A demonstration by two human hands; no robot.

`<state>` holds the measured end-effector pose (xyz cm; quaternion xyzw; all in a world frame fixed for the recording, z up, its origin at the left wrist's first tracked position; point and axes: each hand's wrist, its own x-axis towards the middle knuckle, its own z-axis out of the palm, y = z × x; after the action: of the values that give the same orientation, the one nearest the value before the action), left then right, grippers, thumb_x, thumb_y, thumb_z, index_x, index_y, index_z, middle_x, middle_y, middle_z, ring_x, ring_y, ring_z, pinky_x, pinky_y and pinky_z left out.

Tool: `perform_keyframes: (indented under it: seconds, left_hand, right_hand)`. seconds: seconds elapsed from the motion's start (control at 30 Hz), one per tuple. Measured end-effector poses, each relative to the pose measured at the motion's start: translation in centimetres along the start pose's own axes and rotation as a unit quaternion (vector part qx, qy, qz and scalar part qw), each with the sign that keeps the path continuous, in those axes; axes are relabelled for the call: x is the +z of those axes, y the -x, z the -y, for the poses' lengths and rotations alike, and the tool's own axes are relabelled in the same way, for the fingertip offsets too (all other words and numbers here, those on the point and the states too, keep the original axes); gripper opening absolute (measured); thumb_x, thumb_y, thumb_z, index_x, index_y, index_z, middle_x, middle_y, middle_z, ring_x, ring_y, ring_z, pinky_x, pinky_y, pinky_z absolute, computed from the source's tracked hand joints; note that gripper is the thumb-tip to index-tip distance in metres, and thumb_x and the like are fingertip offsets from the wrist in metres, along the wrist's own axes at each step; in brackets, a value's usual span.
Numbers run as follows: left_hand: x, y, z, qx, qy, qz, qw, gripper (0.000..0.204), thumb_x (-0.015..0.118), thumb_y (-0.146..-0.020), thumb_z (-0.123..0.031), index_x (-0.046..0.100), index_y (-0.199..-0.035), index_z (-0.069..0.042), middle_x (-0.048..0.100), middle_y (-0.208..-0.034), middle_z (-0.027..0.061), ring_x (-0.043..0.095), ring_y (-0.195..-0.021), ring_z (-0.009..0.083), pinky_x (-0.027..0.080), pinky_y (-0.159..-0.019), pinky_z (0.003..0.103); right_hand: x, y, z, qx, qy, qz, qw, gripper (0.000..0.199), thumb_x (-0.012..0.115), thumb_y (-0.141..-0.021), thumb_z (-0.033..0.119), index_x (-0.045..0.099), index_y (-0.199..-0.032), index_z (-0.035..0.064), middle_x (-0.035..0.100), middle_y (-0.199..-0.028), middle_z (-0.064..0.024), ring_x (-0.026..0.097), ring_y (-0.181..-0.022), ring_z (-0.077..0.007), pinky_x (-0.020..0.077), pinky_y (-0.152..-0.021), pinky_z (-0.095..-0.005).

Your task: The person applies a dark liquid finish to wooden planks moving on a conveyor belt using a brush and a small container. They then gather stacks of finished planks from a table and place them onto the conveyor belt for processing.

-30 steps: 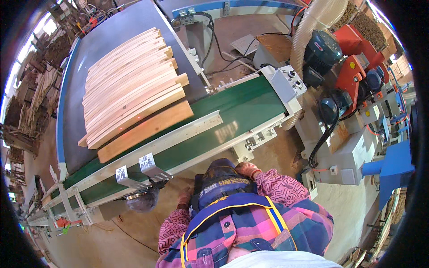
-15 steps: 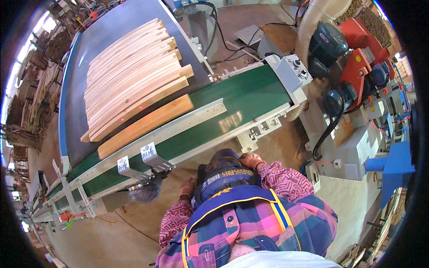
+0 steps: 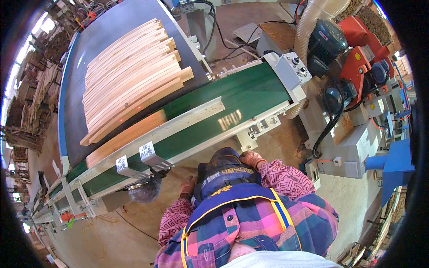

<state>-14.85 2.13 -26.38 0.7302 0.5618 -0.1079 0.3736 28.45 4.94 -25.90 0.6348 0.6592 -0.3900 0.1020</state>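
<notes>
My right hand [image 3: 252, 159] rests against the right side of my dark blue apron [image 3: 225, 176], its visible fingers curled in. Whether anything lies inside them is hidden. At the apron's left side is my left hand [image 3: 187, 186], with its fingers mostly out of sight. Both hands stay on my side of the conveyor, apart from the wood. A single wooden board [image 3: 127, 137], smeared by motion, lies on the green belt [image 3: 250, 91] behind a metal guide rail [image 3: 192, 117]. Beyond it, several pale wooden strips [image 3: 134, 76] lie side by side on a wide dark belt [image 3: 111, 18].
A control box [image 3: 292, 69] with knobs stands at the belt's right end. Motors, red machine parts [image 3: 357, 44] and a clear ribbed hose [image 3: 308, 35] are farther right. Two bent metal brackets [image 3: 149, 154] hang over the near conveyor edge. Stacked timber [image 3: 40, 94] fills the far left.
The single board has slid left along the green belt, behind the guide rail. The row of strips has shifted very slightly left. My hands have hardly moved.
</notes>
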Motion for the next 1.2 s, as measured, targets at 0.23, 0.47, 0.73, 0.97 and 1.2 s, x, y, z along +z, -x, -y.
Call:
perform_keyframes:
  seconds: [0.23, 0.47, 0.73, 0.97, 1.2]
  left_hand:
    - [-1.8, 1.2, -2.4, -0.001, -0.018, -0.008, 1.0, 0.037, 0.054, -0.096, -0.031, 0.064, -0.13, -0.019, 0.059, -0.137, 0.0189, 0.058, -0.123, 0.0403, 0.049, -0.101, 0.043]
    - [3.2, -0.4, 2.7, -0.014, 0.033, -0.051, 0.998, 0.038, 0.053, -0.098, -0.034, 0.064, -0.131, -0.018, 0.06, -0.135, 0.0211, 0.061, -0.116, 0.0417, 0.05, -0.097, 0.044]
    - [-1.2, 2.1, -2.6, -0.03, 0.043, -0.069, 0.996, 0.031, 0.051, -0.099, -0.031, 0.063, -0.123, -0.015, 0.063, -0.126, 0.0187, 0.061, -0.111, 0.042, 0.051, -0.091, 0.048]
    - [-0.5, 1.2, -1.3, 0.027, -0.009, -0.069, 0.997, 0.029, 0.052, -0.097, -0.027, 0.063, -0.121, -0.014, 0.063, -0.124, 0.018, 0.062, -0.109, 0.0422, 0.052, -0.088, 0.049]
    - [0.0, 0.0, -0.7, -0.054, 0.074, -0.027, 0.995, 0.031, 0.052, -0.096, -0.03, 0.065, -0.123, -0.019, 0.061, -0.129, 0.0169, 0.061, -0.113, 0.0411, 0.052, -0.09, 0.045]
  right_hand:
    - [-4.8, 2.3, 3.8, 0.086, -0.054, 0.036, 0.994, 0.039, 0.053, -0.092, 0.041, 0.073, -0.118, 0.0213, 0.067, -0.127, -0.0114, 0.063, -0.116, -0.0327, 0.0505, -0.099, -0.0421]
    - [-4.5, 1.9, 3.8, 0.058, -0.055, 0.037, 0.996, 0.04, 0.053, -0.092, 0.045, 0.073, -0.119, 0.0224, 0.066, -0.129, -0.0105, 0.061, -0.121, -0.0312, 0.0482, -0.102, -0.0406]
    - [-4.4, 1.6, 4.0, 0.108, -0.059, 0.045, 0.991, 0.044, 0.053, -0.093, 0.048, 0.073, -0.118, 0.0164, 0.066, -0.129, -0.0125, 0.06, -0.121, -0.033, 0.0477, -0.102, -0.0422]
    - [-3.0, 1.1, 2.3, 0.075, -0.054, 0.026, 0.995, 0.045, 0.054, -0.093, 0.048, 0.072, -0.12, 0.0165, 0.066, -0.129, -0.0127, 0.06, -0.122, -0.0342, 0.048, -0.102, -0.0429]
    - [-3.2, 1.2, 2.1, 0.047, -0.034, 0.03, 0.998, 0.04, 0.051, -0.096, 0.044, 0.072, -0.122, 0.0214, 0.065, -0.131, -0.0103, 0.059, -0.124, -0.033, 0.0479, -0.103, -0.0429]
